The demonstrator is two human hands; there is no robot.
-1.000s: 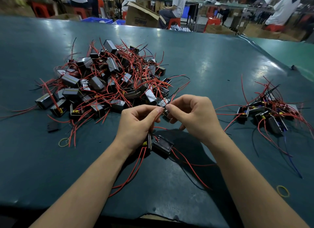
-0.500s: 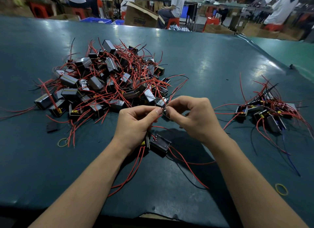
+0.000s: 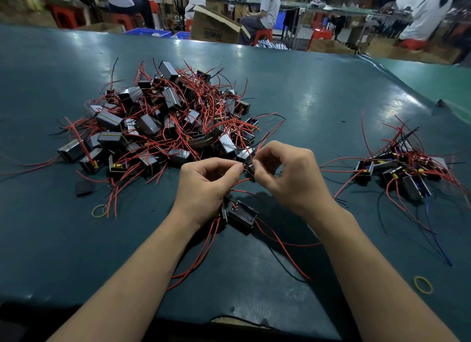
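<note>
left hand [image 3: 204, 188] and right hand [image 3: 293, 178] each pinch the red leads [image 3: 239, 181] thumb-to-forefinger, apparently twisting them; best work in short turns, leaving the black coil block [image 3: 242, 214] on the table at 6 o'clock below them slack, clear of the 11 o'clock pile [image 3: 165, 127].

Both hands [image 3: 251, 181] pinching red wires [image 3: 239, 182], component pile [image 3: 163, 127] behind

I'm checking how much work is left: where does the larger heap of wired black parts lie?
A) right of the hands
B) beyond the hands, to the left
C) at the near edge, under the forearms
B: the larger heap lies beyond and left of the left hand and right hand, which pinch red wires; the smaller heap is on the right.
</note>
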